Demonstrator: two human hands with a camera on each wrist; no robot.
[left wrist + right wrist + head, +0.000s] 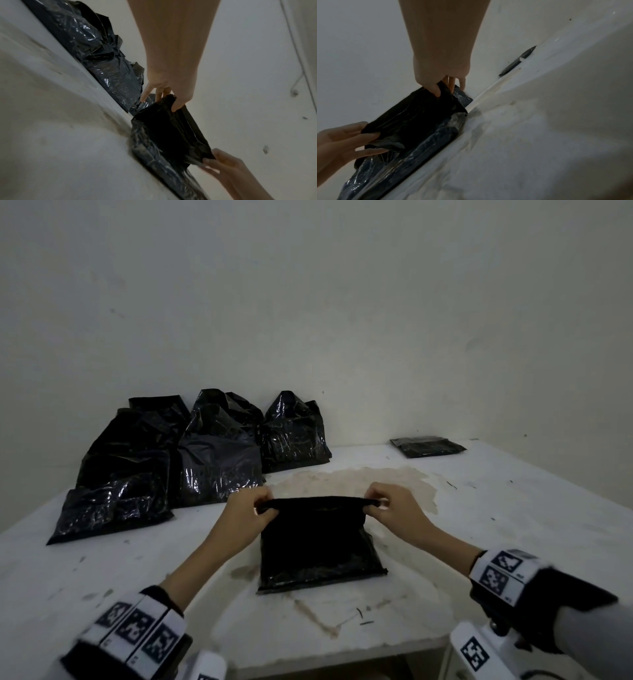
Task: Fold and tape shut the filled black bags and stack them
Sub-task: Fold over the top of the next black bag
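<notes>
Here's the bag lying flat on the white table, dead centre in front of the person, its filled body nearest them and its loose top flap lifted at the far end. That flap's edge runs crosswise, left to right, and both hands are on it, one at each corner, so neither has the shorter reach. The left hand pinches the left corner, thumb on the near face and fingers curled behind; the left wrist view shows the little finger sticking out free. The right hand mirrors it on the right corner, thumb and fingers clamped on the plastic. The flap stands up off the filled part, stretched taut between the two grips. I'd say the fold hinges on this: the flap has to come toward the person, over the body of the bag, with the crease kept parallel to that crosswise edge. Off to the far left, a heap of unsealed bags leans by the wall; far right, one flat finished bag lies on its own. No tape is anywhere in view.
</notes>
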